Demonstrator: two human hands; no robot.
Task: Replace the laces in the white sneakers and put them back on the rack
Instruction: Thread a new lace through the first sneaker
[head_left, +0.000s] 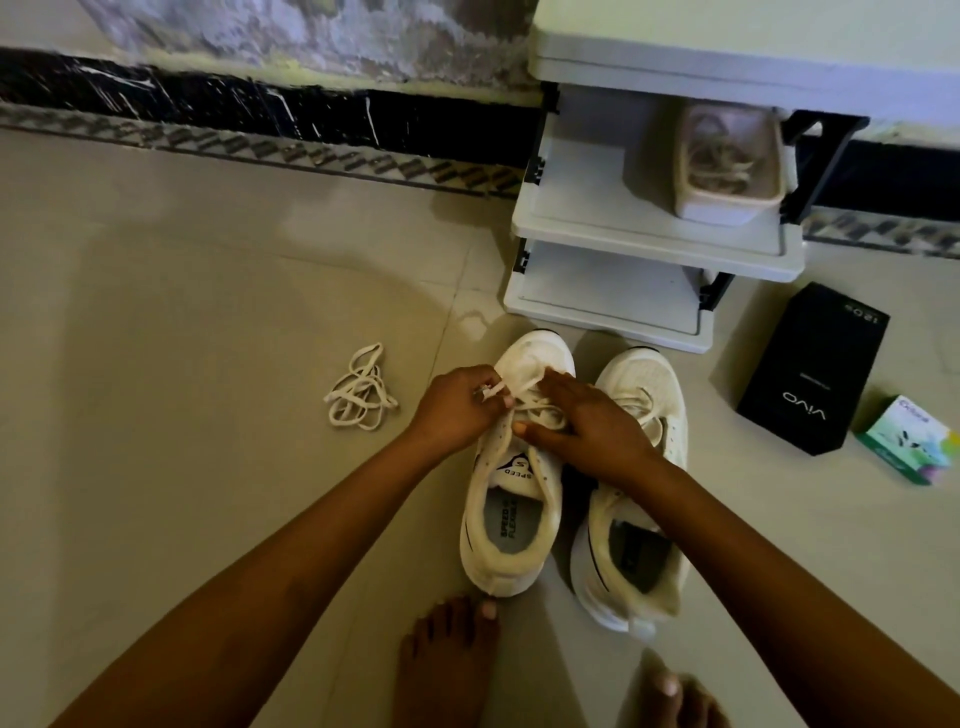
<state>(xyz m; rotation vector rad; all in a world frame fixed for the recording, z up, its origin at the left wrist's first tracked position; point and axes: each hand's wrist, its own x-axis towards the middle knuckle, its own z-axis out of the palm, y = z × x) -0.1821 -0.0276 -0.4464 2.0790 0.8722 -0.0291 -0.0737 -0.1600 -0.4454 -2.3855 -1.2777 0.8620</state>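
Head view, floor (208, 312) before a white shoe rack (623, 234).

1. Left sneaker (511, 519), white, toe near the front edge of the rack's lowest shelf. Tongue label reads "SPEED"; insole reads "SPEED", second word partly hidden.
2. Right sneaker (631, 545), white, just beside it, laced.
3. Left hand (457, 410): fingertips pinch a lace end (493, 389) at the left sneaker's lower eyelets.
4. Right hand (592, 421): fingers bent over the same sneaker's lacing, thumb by the tongue; whether it grips a strand cannot be told.
5. Loose lace (361, 397), bundled, on the floor left of the hands.
6. Tub (727, 202) of laces, right end of the upper visible shelf.
7. Black box (815, 369), "vivo", right of the rack.
8. Small green-white carton (909, 441); print illegible.
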